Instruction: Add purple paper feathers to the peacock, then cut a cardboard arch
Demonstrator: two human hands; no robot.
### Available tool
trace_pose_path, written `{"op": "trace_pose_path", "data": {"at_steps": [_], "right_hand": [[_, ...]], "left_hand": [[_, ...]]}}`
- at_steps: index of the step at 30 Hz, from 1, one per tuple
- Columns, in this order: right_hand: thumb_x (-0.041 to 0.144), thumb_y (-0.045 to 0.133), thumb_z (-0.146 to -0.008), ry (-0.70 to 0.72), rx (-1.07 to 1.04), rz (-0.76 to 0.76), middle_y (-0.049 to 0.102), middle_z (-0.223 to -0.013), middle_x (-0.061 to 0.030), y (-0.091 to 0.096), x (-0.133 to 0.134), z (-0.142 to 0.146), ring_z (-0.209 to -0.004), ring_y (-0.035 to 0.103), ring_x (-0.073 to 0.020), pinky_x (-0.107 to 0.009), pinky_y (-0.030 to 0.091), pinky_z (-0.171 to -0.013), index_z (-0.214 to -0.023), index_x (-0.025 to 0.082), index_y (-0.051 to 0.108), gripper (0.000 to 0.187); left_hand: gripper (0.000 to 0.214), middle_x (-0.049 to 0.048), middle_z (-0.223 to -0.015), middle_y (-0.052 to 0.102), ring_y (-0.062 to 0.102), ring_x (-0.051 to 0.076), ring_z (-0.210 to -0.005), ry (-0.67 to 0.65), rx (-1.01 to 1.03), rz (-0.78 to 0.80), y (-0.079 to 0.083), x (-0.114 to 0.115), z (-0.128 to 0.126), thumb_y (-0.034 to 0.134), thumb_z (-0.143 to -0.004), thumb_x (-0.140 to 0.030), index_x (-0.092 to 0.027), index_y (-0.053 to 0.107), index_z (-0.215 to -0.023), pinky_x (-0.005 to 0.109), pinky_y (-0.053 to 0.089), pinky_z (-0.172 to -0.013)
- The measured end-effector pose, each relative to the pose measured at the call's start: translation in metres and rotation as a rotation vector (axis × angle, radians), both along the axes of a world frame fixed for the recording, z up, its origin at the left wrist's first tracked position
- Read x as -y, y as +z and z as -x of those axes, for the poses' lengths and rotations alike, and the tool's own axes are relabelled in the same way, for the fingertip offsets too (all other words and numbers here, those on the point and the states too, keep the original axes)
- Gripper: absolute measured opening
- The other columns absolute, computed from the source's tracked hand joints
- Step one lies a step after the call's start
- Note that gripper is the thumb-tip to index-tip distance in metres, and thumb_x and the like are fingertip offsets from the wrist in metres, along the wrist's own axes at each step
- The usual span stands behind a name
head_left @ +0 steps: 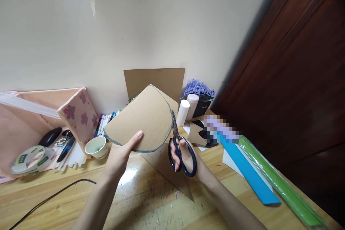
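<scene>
My left hand (122,152) grips a piece of cardboard (142,118) by its lower left part, thumb on top and fingers hidden beneath. A dark curved line runs along the board's right and lower edges. In my right hand (185,154) are black-handled scissors (192,170), fingers through the loops. Their blades meet the cardboard's right edge, near the drawn curve; how far the blades are apart is hard to make out. Under the held board, a pointed cardboard offcut (172,178) lies on the wooden table (134,208).
A paper cup (97,148), marker pens (104,124) and a pink box (78,115) with a tape roll (32,160) stand left. White cylinders (183,113), purple yarn (198,88), a blue strip (248,172) and a green roll (280,183) are right. Another cardboard sheet (155,79) leans against the wall.
</scene>
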State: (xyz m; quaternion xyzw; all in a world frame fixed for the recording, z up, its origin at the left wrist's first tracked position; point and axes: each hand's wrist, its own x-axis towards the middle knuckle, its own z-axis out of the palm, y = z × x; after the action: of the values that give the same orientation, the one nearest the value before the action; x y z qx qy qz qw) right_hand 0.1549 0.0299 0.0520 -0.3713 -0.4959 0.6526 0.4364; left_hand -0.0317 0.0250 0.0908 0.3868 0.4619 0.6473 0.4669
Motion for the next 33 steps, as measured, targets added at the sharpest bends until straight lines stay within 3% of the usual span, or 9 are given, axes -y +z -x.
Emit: {"op": "trace_pose_path", "data": {"at_steps": [3, 6, 13, 18, 25, 29, 33], "right_hand": [[0.092, 0.033, -0.049, -0.044, -0.013, -0.012, 0.045, -0.041, 0.0063, 0.007, 0.001, 0.003, -0.033, 0.047, -0.0088, -0.021, 0.040, -0.037, -0.066, 0.018, 0.047, 0.078], [0.094, 0.033, -0.045, -0.035, -0.018, 0.023, 0.043, -0.038, 0.0066, 0.008, -0.001, 0.006, -0.031, 0.044, -0.0081, -0.021, 0.039, -0.036, -0.064, 0.018, 0.047, 0.079], [0.083, 0.044, -0.062, -0.140, -0.005, 0.001, 0.038, -0.036, 0.0090, -0.003, -0.001, 0.008, -0.026, 0.037, -0.0059, -0.016, 0.029, -0.028, -0.064, 0.019, 0.043, 0.064], [0.082, 0.045, -0.062, -0.062, 0.020, -0.039, 0.036, -0.036, 0.0098, 0.001, 0.000, 0.000, -0.026, 0.035, -0.0060, -0.017, 0.029, -0.029, -0.064, 0.020, 0.041, 0.063], [0.093, 0.027, -0.050, 0.106, 0.009, -0.051, 0.042, -0.044, 0.0071, 0.009, -0.002, -0.006, -0.036, 0.045, -0.0091, -0.022, 0.038, -0.041, -0.069, 0.019, 0.044, 0.078], [0.091, 0.030, -0.056, 0.083, -0.007, -0.066, 0.041, -0.044, 0.0072, 0.002, -0.001, -0.002, -0.035, 0.043, -0.0086, -0.022, 0.038, -0.040, -0.069, 0.019, 0.044, 0.074], [0.085, 0.034, -0.066, -0.053, -0.008, -0.126, 0.042, -0.046, 0.0070, -0.007, 0.003, 0.004, -0.034, 0.041, -0.0076, -0.020, 0.035, -0.036, -0.070, 0.019, 0.044, 0.067]], "left_hand": [[0.067, 0.0076, -0.114, 0.067, 0.054, 0.021, -0.117, -0.020, -0.023, -0.001, 0.000, 0.000, 0.000, 0.077, -0.066, -0.029, -0.019, 0.052, -0.127, 0.033, 0.041, -0.104], [0.061, 0.0075, -0.113, 0.067, 0.053, 0.022, -0.118, 0.003, -0.099, -0.008, 0.000, 0.001, 0.001, 0.077, -0.066, -0.030, -0.018, 0.056, -0.123, 0.033, 0.040, -0.104], [0.064, 0.0059, -0.115, 0.066, 0.052, 0.020, -0.119, -0.022, -0.064, -0.009, -0.001, -0.002, 0.004, 0.076, -0.068, -0.028, -0.021, 0.052, -0.126, 0.032, 0.039, -0.106], [0.065, 0.0072, -0.112, 0.068, 0.056, 0.023, -0.114, -0.033, 0.013, 0.031, 0.001, -0.004, 0.009, 0.078, -0.065, -0.027, -0.019, 0.054, -0.125, 0.033, 0.042, -0.103], [0.059, 0.0087, -0.110, 0.068, 0.057, 0.025, -0.113, -0.059, -0.103, 0.047, -0.003, -0.006, 0.025, 0.079, -0.062, -0.028, -0.017, 0.061, -0.117, 0.037, 0.041, -0.104], [0.060, 0.0109, -0.108, 0.069, 0.059, 0.027, -0.111, -0.075, -0.109, 0.108, -0.002, -0.007, 0.030, 0.081, -0.058, -0.029, -0.014, 0.063, -0.114, 0.038, 0.043, -0.102], [0.060, 0.0118, -0.105, 0.070, 0.058, 0.027, -0.111, -0.090, -0.067, 0.114, 0.001, -0.007, 0.028, 0.082, -0.056, -0.029, -0.013, 0.064, -0.111, 0.036, 0.044, -0.100]]}}
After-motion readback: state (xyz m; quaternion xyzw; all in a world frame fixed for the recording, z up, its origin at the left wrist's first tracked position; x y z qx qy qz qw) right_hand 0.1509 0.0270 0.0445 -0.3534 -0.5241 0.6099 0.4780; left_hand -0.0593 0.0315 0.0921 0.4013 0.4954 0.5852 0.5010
